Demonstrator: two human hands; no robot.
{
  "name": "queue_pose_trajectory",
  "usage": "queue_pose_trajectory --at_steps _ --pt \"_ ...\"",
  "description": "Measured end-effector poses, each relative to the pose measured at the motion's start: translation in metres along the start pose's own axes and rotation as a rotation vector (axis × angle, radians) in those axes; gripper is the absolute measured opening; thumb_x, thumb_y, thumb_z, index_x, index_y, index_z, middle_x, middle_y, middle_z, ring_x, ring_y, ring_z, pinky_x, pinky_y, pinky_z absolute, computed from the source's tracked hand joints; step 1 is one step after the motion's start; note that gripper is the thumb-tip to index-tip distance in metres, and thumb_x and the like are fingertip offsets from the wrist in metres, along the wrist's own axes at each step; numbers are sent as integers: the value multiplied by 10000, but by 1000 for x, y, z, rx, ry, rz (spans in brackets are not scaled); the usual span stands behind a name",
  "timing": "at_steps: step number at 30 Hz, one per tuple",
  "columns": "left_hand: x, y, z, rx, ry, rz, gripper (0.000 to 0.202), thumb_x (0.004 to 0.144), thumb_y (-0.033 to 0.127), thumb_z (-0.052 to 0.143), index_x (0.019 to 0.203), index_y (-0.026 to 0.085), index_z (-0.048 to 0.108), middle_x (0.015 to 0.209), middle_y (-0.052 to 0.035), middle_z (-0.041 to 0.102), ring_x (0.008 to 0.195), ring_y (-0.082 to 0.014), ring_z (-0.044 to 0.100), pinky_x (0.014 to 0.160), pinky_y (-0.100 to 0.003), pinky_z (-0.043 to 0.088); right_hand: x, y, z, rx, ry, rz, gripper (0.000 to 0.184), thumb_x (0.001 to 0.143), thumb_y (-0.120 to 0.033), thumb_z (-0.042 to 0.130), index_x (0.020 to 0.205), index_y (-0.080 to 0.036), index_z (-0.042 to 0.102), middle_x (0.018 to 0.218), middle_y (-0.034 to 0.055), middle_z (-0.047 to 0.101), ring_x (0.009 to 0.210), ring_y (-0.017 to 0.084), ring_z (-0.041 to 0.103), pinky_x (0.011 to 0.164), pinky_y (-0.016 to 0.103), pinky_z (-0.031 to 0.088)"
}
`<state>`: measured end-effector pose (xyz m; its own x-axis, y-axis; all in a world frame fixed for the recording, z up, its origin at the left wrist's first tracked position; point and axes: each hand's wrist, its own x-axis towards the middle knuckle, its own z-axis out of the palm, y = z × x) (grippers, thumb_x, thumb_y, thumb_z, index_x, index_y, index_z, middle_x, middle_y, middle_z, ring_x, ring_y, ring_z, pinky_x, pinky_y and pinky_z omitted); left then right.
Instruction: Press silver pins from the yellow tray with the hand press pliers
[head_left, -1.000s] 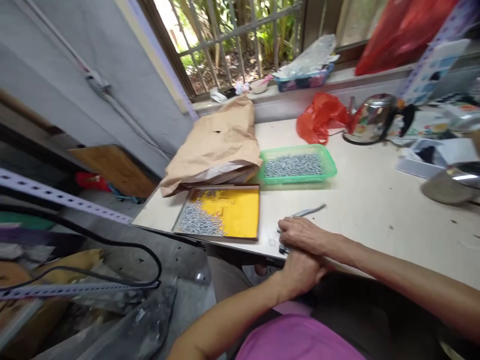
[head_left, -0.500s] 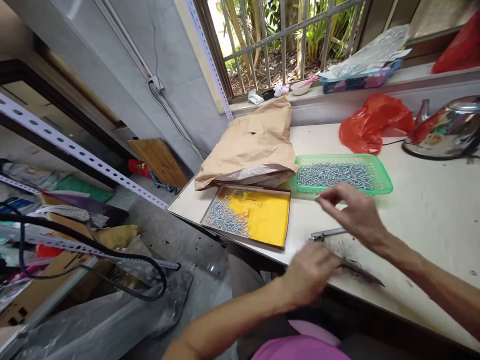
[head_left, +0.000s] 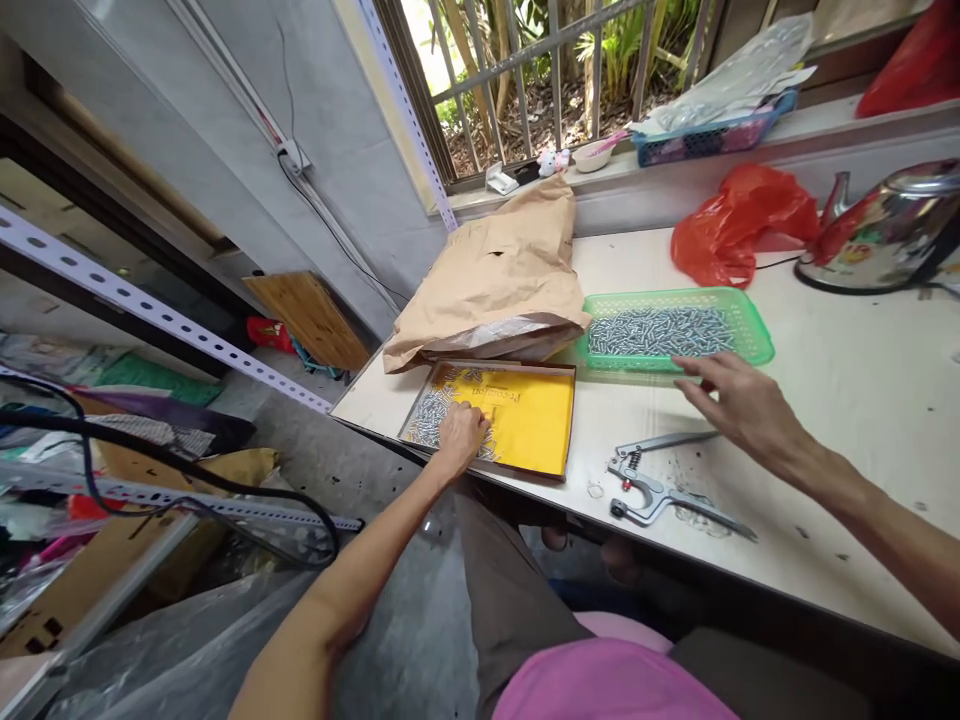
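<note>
My left hand [head_left: 463, 437] is down in a shallow box lined with yellow [head_left: 532, 420], over a pile of small silver metal pins [head_left: 430, 415]. Its fingers are curled into the pins, and their tips are hidden. My right hand [head_left: 739, 405] hovers above the table just in front of a green plastic basket [head_left: 761, 340], fingers apart, with nothing visible in them. More of the same small metal pieces [head_left: 660, 330] fill the basket. Below the right hand, a grey pliers-like hand tool [head_left: 652, 490] with a C-shaped jaw and a spring lies on the table.
A brown paper bag [head_left: 502, 270] lies behind the box, slightly overhanging its back. Farther back on the table are a red plastic bag [head_left: 746, 225] and a shiny kettle [head_left: 881, 235]. A blue basket [head_left: 712, 130] stands on the windowsill. A perforated metal bar [head_left: 165, 315] crosses the left side.
My left hand has left the hand tool and moved left into the yellow-lined box. My right hand has opened from a pinch and moved slightly right. The hand tool now lies uncovered.
</note>
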<state>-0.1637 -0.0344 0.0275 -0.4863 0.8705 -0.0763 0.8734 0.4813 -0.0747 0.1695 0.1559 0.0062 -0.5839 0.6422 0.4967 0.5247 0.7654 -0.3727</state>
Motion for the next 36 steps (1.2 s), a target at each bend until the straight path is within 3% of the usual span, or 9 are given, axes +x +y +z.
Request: queue_pose_trajectory --at_steps 4,9,13,17,20,24,27,29,36 --pt "9 3 -7 95 -65 68 284 901 216 467 954 117 728 1007 -156 662 1068 -261 561 771 -287 436 -54 -30 -16 91 -176 -3 339 969 -395 395 1118 -216 641 993 79 632 857 200 631 749 323 504" --pt "18 -4 -12 77 -58 113 218 853 199 523 929 132 717 962 -119 664 954 -232 599 741 -261 426 -103 -41 -20 6 -363 20 327 975 -360 391 1135 -225 641 1008 82 615 852 187 617 774 318 491" --pt "27 -14 -10 -65 14 99 188 844 246 537 866 123 677 845 -41 659 825 -174 589 707 -223 396 -112 -44 -19 -86 -396 28 289 969 -297 412 1055 -210 673 949 89 612 866 205 593 761 332 452" --pt "30 -13 -17 -263 76 26 106 782 223 572 771 148 645 744 -45 666 716 -163 585 624 -223 391 -111 -50 -17 -110 -372 52 263 961 -262 430 1022 -206 681 905 85 615 858 207 571 737 324 415" --pt "18 9 -28 -537 39 8 133 751 282 584 758 162 642 698 -26 647 632 -142 572 557 -215 409 -112 -52 -14 -111 -359 66 249 963 -251 435 1019 -207 674 898 78 613 851 197 558 729 309 389" --pt "-24 71 -34 -960 -217 30 260 717 372 626 831 140 656 648 2 615 499 -98 518 442 -195 394 -113 -51 -12 -138 -350 29 244 967 -223 424 978 -187 665 881 72 606 821 189 541 714 307 344" --pt "-53 120 -23 -1075 -435 37 243 733 354 626 801 122 647 488 45 523 375 -64 417 376 -180 318 -112 -48 -13 -167 -359 -11 232 970 -213 422 948 -176 650 879 63 599 813 182 531 713 313 310" --pt "-63 141 -11 -1099 -496 27 216 752 332 616 782 119 636 426 60 480 337 -54 378 359 -173 286 -111 -46 -16 -192 -365 -20 224 970 -212 426 924 -175 642 882 59 595 813 178 525 714 317 291" --pt "-64 162 13 -1092 -574 21 250 761 363 647 742 114 631 420 57 481 324 -42 373 340 -159 263 -112 -43 -29 -178 -389 -11 160 940 -183 471 912 -182 628 910 65 602 813 177 513 723 319 265"
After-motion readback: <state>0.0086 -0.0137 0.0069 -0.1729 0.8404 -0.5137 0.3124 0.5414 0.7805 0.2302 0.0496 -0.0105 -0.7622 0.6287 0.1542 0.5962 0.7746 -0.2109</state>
